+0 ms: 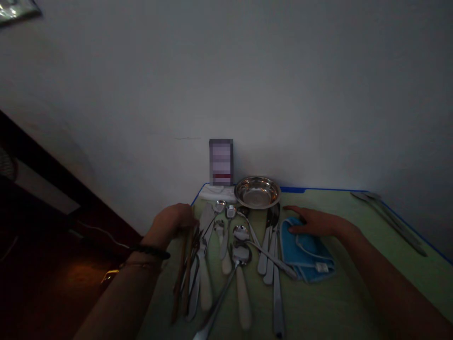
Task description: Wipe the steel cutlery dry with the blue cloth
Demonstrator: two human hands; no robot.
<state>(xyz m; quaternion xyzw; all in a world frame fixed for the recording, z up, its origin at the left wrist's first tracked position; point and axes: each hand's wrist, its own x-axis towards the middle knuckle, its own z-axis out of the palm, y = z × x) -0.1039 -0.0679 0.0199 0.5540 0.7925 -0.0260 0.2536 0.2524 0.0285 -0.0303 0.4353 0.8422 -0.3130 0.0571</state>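
Several spoons, forks and knives (233, 250) lie side by side on a green table (354, 302). My left hand (173, 222) curls over the left end of the row, at the wooden chopsticks (182, 274) and a knife; its fingertips are hidden. My right hand (313, 222) lies flat, fingers stretched out, on a folded blue cloth (306, 257) just right of the cutlery. A shiny steel bowl (257, 191) stands behind the row, near the wall.
A small blurred box (221, 162) leans against the white wall behind the bowl, with a white cloth (217, 192) in front of it. More long utensils (389, 219) lie at the table's far right edge. Dark floor and furniture fall away on the left.
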